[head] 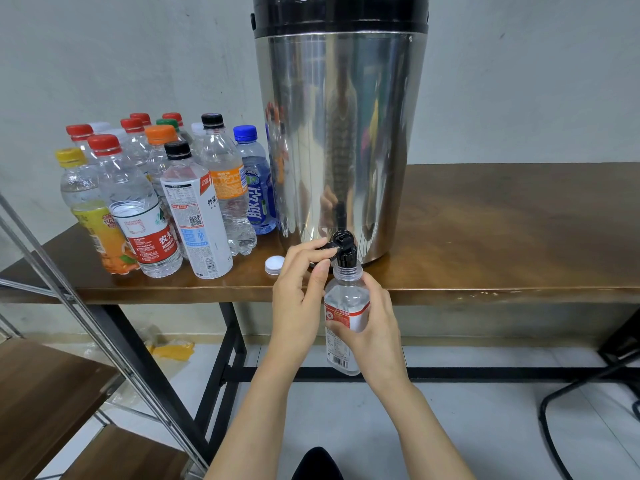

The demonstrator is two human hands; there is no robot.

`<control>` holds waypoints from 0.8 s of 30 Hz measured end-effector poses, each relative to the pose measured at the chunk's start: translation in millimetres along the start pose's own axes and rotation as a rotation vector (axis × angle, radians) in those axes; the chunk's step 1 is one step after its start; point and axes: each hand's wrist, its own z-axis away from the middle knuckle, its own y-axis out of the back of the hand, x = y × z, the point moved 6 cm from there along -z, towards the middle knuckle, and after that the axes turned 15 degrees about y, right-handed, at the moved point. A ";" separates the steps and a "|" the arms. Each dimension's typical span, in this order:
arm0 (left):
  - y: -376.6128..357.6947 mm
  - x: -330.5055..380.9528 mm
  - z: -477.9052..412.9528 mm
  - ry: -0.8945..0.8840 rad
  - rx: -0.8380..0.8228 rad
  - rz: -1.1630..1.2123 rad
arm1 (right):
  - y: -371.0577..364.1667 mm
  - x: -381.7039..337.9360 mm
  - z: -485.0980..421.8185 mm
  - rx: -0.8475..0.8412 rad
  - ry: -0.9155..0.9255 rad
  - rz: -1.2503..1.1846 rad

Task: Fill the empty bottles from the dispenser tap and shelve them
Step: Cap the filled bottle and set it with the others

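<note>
Curled round the small clear bottle [347,358], the right hand [375,327] grips it at its red-and-white label, thumb on the near side and fingers wrapped behind. The bottle is held upright in the air just in front of the table edge, uncapped, with its open neck directly under the black tap [345,252] and touching or nearly touching the spout. How much liquid is inside cannot be told.

The left hand [298,289] reaches up beside it; its thumb and forefinger pinch the black tap lever [325,250], which sticks out to the left of the tap, while the other fingers are folded loosely below.

The tap projects from the foot of a large stainless-steel dispenser [339,133] with a black top band, standing on a brown wooden table [502,230]. A white bottle cap [274,264] lies on the table just left of the tap, near the left hand's knuckles.

Further left on the table stands a tight cluster of capped plastic bottles [225,202], all upright. In its front row are a yellow-capped juice bottle [93,216], a red-capped water bottle [138,216], a black-capped bottle with a white label [197,216] and a blue-capped bottle [256,181] just beside the dispenser.

At lower left, the wooden boards and metal rails of a shelf [45,386] show below the table's level.
</note>
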 end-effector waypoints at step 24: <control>1.1 -1.9 0.0 0.026 0.001 -0.004 | -1.0 1.2 0.1 -0.004 0.002 -0.001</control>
